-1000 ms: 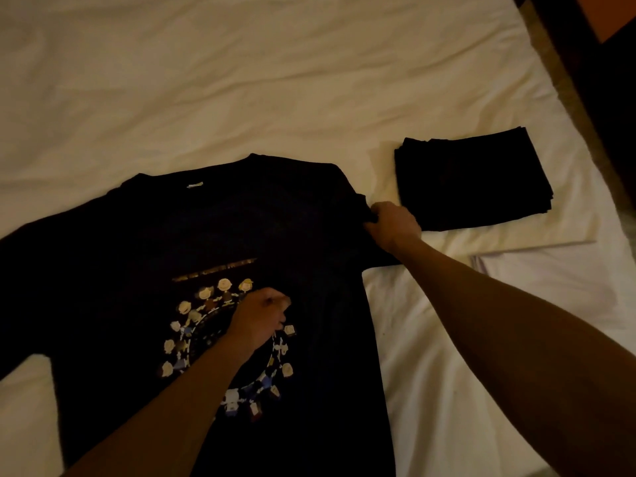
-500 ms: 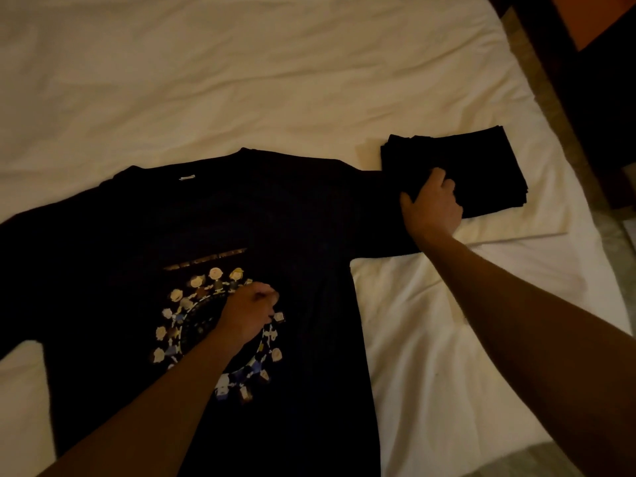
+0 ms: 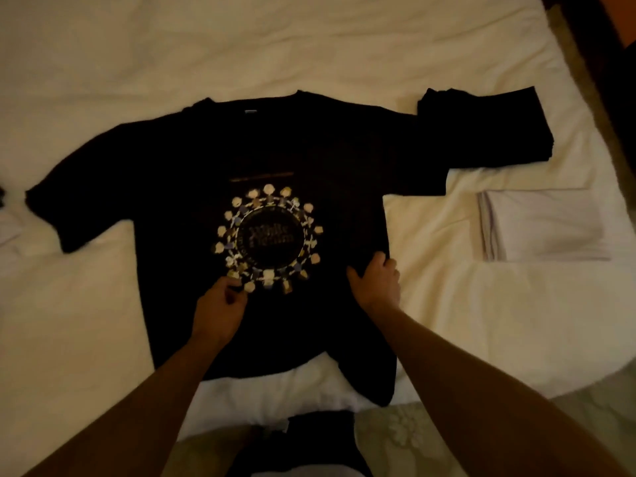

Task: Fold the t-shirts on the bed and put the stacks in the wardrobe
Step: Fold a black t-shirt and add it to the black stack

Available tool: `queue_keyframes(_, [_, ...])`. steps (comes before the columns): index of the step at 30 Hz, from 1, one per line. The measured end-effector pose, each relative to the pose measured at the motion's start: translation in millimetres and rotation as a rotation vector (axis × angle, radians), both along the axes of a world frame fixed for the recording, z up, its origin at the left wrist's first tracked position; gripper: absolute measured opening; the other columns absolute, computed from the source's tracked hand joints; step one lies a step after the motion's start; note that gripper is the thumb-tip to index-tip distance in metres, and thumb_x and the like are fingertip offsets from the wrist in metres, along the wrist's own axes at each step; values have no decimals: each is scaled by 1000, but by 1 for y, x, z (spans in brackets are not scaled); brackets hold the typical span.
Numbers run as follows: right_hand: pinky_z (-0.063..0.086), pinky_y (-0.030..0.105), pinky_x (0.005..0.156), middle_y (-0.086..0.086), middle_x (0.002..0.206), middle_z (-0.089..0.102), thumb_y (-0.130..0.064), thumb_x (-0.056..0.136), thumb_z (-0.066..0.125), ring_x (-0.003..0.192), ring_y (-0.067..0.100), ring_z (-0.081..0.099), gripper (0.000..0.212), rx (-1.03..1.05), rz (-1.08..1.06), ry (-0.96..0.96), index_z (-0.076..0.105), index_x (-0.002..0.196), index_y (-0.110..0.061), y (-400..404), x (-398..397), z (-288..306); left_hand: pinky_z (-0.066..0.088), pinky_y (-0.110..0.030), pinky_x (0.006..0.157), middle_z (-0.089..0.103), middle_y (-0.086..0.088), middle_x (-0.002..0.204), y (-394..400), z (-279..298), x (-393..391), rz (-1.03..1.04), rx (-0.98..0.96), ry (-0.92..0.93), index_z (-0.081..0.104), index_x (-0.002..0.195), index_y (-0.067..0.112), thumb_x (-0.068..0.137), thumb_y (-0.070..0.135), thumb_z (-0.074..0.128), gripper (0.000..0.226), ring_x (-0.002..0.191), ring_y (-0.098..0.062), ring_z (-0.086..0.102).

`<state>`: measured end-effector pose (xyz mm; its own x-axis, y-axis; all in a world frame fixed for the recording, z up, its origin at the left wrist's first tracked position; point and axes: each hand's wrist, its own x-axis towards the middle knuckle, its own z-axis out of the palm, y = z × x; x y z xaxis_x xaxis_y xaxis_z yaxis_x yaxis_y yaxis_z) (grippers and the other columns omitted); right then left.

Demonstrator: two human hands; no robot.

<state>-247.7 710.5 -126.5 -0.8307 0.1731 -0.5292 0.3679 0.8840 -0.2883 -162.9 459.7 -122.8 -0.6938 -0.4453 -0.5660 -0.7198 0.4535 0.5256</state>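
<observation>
A black t-shirt [image 3: 330, 146] with a round printed ring of small figures lies spread face up on the white bed [image 3: 241, 43], both sleeves out. My left hand [image 3: 220, 308] pinches the fabric at the lower left of the print. At the shirt's right side edge, below the right sleeve, my right hand [image 3: 377, 284] grips the cloth. A stack of folded black t-shirts [image 3: 488, 122] sits at the upper right, with the spread shirt's right sleeve reaching it.
A folded white cloth [image 3: 547, 228] lies on the bed right of the shirt. Dark furniture [image 3: 602, 46] stands beyond the bed's right edge. Patterned floor [image 3: 413, 435] shows below the bed's near edge.
My right hand left the sleeve near the folded stack and came down to the shirt's right side edge. My left hand slid lower on the print. The view pulled back.
</observation>
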Motion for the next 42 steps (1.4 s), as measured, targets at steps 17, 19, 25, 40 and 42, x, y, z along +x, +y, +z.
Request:
queue_keyframes(17, [50,40,77,19,96,61,-20,91,68,93,36,59,39,-511,-759,-91,58,113,11,37,169,-8,51,-44,93,66,-12,116,-59,-1,175,401,365,132,63,126,10,88,30,73,44,105,-32,63])
queue_keyframes(19, [51,39,75,16,95,62,-18,91,68,88,31,60,25,-604,-766,-69,62,101,5,37,174,-2,52,-42,94,67,-6,114,-59,2,181,367,410,163,64,125,15,88,26,73,40,103,-27,64])
queue_keyframes(25, [49,32,70,12,95,63,-9,95,60,85,24,60,2,-924,-851,-32,60,95,-8,53,192,34,48,-40,87,64,-9,115,-67,12,197,271,305,203,64,125,14,96,17,63,29,100,-26,60])
queue_keyframes(40, [55,19,52,13,91,64,-5,96,59,70,18,60,22,-895,-958,79,58,118,-3,81,212,53,49,-40,70,61,-17,104,-101,41,227,382,394,134,60,117,5,99,11,58,20,82,-31,59])
queue_keyframes(42, [55,20,55,13,91,64,-4,97,57,68,17,60,25,-852,-908,111,54,122,-5,83,218,51,50,-33,67,63,-17,100,-104,37,239,393,406,142,60,120,1,98,9,59,24,79,-26,60])
